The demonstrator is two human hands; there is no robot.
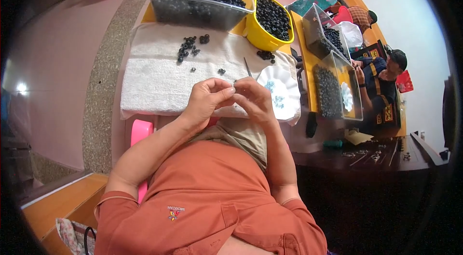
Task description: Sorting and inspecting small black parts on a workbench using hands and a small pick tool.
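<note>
Above the near edge of a white towel (154,74), my left hand (206,100) and my right hand (254,99) meet, fingertips pinched together. Whatever lies between them is too small and too covered to make out. Just beyond, a few small black ring-like parts (221,71) lie on the towel, with a looser group of black parts (185,48) farther left. Beside my right hand is a white scalloped dish (288,88) holding small blue pieces (278,102). A thin dark pointed tool (247,67) rests between that hand and the dish.
At the far edge stand a clear bin (193,13) and a yellow tub (258,33), both full of black parts. More clear bins (354,96) sit on the table to the right, where another person (381,74) works. A pink chair (141,132) is by my left arm.
</note>
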